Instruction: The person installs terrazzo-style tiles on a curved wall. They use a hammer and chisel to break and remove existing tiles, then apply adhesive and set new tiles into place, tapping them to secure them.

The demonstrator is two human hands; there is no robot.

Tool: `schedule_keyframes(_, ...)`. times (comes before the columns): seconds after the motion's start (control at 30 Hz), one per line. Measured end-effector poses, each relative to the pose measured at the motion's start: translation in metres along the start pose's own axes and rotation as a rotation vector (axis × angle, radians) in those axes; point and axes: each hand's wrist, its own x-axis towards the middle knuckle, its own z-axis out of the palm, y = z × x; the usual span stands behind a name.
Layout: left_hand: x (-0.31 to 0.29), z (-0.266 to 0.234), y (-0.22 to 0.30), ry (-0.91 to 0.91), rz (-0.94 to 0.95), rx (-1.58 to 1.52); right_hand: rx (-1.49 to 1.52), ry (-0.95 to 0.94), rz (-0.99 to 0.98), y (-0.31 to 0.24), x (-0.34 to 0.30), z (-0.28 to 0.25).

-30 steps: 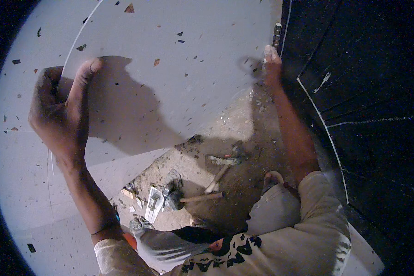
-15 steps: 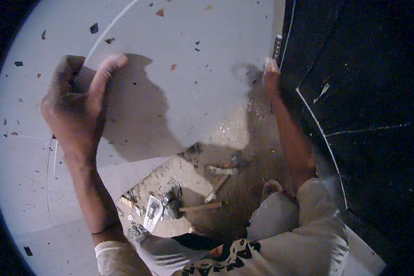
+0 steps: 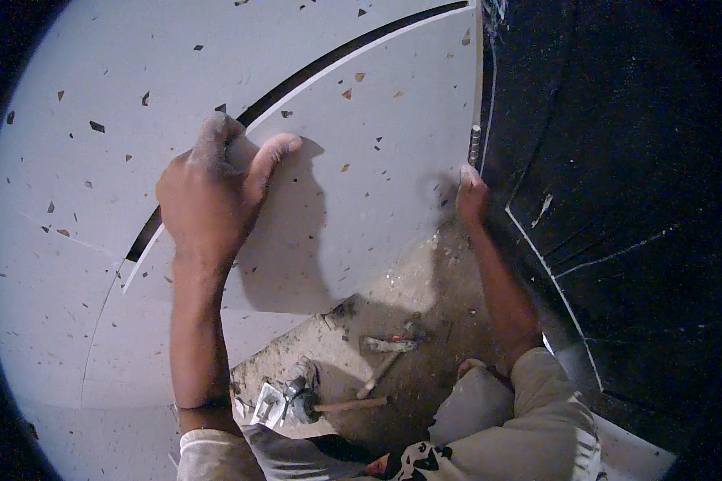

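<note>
A large pale speckled terrazzo-look slab [image 3: 393, 120] lies tilted before me, its far edge bowed by the lens. My left hand [image 3: 208, 192] is closed on that far edge, thumb on the slab's face and fingertips over the edge, partly hidden. Between this slab and the neighbouring speckled surface [image 3: 128, 64] runs a dark gap [image 3: 329, 60]. At the slab's right edge my right hand [image 3: 472, 196] is closed, thumb on the face, its other fingers out of sight underneath. Just beyond it, a small dark ridged strip [image 3: 475, 144] shows on the edge.
Rough, debris-strewn ground [image 3: 425, 313] shows below the slab. On it lie a mallet [image 3: 303, 406] with a wooden handle, a hammer-like tool [image 3: 389, 345] and a pale flat metal-looking tool [image 3: 268, 405]. A black surface [image 3: 634, 160] with white lines stands close on the right.
A dark gap now shows along the slab's far edge, where only a pale line was seen. My left hand appears farther right and lower, with its fingertips at the edge; the view has shifted too.
</note>
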Motion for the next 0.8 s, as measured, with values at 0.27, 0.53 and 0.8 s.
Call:
schedule_keyframes(0.27, -0.003, 0.003, 0.001, 0.036, 0.035, 0.010, 0.076, -0.017, 0.130, -0.073, -0.002, -0.025)
schedule_keyframes(0.53, -0.034, -0.008, -0.027, 0.348, 0.122, -0.054, 0.080, -0.037, 0.038, -0.036, -0.002, -0.001)
schedule_keyframes(0.8, -0.132, -0.019, -0.114, 0.584, -0.147, 0.054, -0.052, -0.093, 0.031, -0.043, 0.005, -0.015)
